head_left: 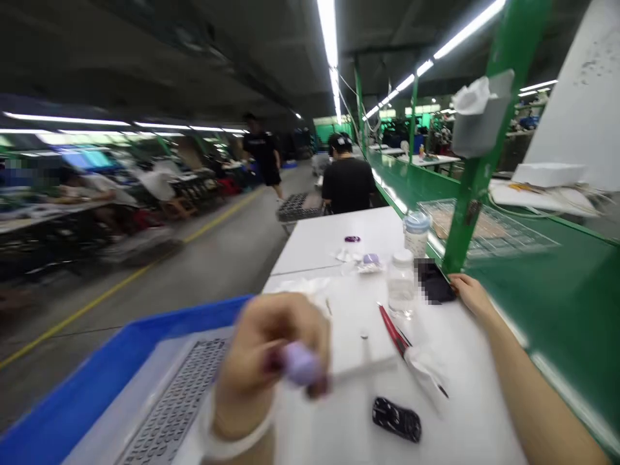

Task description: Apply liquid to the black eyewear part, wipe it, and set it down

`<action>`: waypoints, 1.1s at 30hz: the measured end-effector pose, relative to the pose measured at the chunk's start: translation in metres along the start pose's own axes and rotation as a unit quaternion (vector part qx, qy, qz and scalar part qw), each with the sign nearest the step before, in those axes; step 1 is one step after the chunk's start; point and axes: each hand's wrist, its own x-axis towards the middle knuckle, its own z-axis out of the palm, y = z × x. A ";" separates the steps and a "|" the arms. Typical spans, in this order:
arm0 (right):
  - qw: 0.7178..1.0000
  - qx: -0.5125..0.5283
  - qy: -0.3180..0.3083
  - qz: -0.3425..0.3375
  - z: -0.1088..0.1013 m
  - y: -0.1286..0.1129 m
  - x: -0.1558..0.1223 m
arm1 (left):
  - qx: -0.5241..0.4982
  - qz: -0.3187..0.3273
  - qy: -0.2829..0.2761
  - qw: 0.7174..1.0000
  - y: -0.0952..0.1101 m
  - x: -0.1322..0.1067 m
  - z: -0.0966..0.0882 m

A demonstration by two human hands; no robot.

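My left hand (278,349), blurred by motion, is raised over the near end of the white table, its fingers closed on a small lilac piece (301,363) whose kind is unclear. A thin pale stick (365,369) runs right from beside these fingers; whether they hold it I cannot tell. My right hand (469,292) reaches to the table's right side, its fingers at the edge of a flat black phone (436,282), partly pixelated, by the green post. A glossy black toy car (396,418) lies nearby, below a red slim tool (391,329) and a white-wrapped, dark-tipped tool (426,374).
A clear bottle (401,284) and a blue-lidded jar (416,234) stand by the green post (465,219). Left is a blue tray (121,361) with a sheet of black markings. Farther off lies a lilac piece (371,259); a seated person (349,181) is beyond.
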 end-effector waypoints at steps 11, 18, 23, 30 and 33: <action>0.994 -0.107 -0.002 -0.016 -0.003 0.009 0.008 | -0.131 -0.040 0.016 0.990 0.004 0.053 0.008; 0.992 -0.125 -0.009 -0.019 -0.003 0.001 0.004 | -0.144 -0.023 -0.004 0.989 0.001 0.053 0.004; 0.992 -0.128 -0.009 -0.020 -0.004 -0.001 0.002 | -0.134 -0.021 0.002 0.991 -0.002 0.053 0.005; 0.991 -0.130 -0.010 -0.018 -0.004 -0.003 0.000 | -0.122 -0.021 0.009 0.992 0.000 0.052 0.005; 0.991 -0.128 -0.010 -0.018 -0.003 -0.002 -0.001 | -0.110 -0.003 -0.014 0.994 0.001 0.050 0.009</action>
